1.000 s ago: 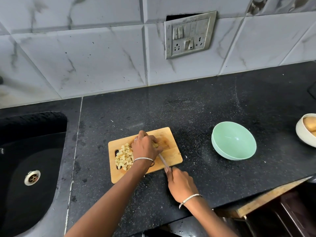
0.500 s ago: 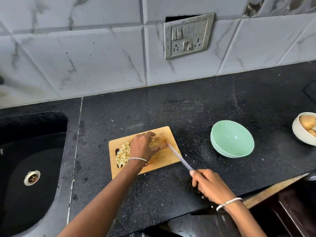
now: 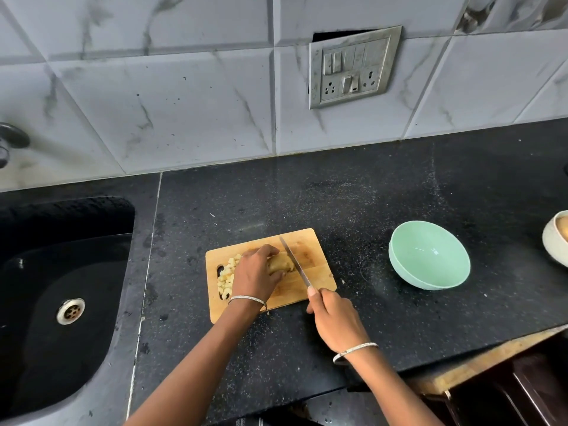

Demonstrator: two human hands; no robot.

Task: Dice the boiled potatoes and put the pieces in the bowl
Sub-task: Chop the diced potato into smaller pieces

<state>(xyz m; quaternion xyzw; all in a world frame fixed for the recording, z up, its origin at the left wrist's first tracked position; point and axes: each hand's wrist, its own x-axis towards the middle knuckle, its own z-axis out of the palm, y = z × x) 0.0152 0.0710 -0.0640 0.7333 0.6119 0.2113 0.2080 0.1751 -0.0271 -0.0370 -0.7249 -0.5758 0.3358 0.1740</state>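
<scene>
A small wooden cutting board [image 3: 313, 278] lies on the black counter. My left hand [image 3: 256, 273] holds a piece of boiled potato [image 3: 281, 262] down on it, fingers curled over the piece. Left of that hand lies a heap of potato dice [image 3: 226, 273]. My right hand [image 3: 333, 318] grips the handle of a knife [image 3: 294, 262], whose blade lies across the board against the right side of the potato. The pale green bowl [image 3: 428, 259] stands to the right of the board and holds nothing.
A cream bowl [image 3: 553, 242] with whole potatoes sits at the right edge of view. A black sink [image 3: 61, 281] with a metal drain lies to the left. A tiled wall with a switch plate [image 3: 352, 67] rises behind. The counter's front edge runs below my forearms.
My right hand swung out to the right with the knife, then came back; the blade now rests against the potato. My left hand stayed on the potato piece.
</scene>
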